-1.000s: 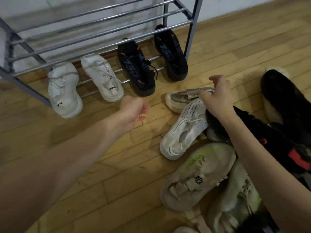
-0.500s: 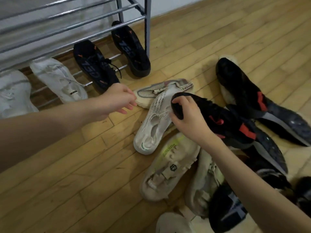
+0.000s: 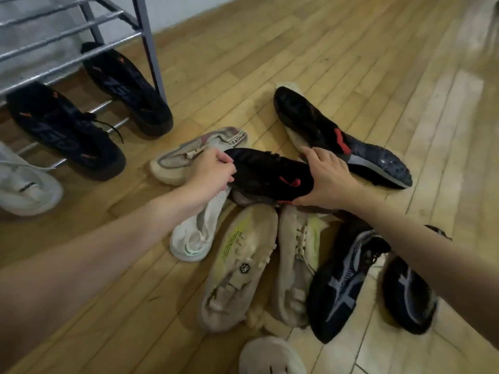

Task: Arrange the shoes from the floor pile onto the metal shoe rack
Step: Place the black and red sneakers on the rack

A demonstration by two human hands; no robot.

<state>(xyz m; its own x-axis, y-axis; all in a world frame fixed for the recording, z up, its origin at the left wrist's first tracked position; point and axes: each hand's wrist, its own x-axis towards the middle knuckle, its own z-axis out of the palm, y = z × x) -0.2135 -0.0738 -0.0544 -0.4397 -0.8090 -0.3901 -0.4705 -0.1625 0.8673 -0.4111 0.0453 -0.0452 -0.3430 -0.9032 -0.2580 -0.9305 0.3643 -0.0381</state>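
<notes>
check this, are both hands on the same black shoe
Yes, the left hand grips the toe end of the black shoe and the right hand holds its other end.

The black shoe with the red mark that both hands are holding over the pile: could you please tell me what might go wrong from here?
The black shoe with the red mark lies on top of the white mesh shoe, so lifting it may drag or tip that shoe. The left hand only pinches one end while the right hand grips the other, so it could slip. The rack's bottom shelf already holds two black sneakers near that end, leaving little room there.
</notes>
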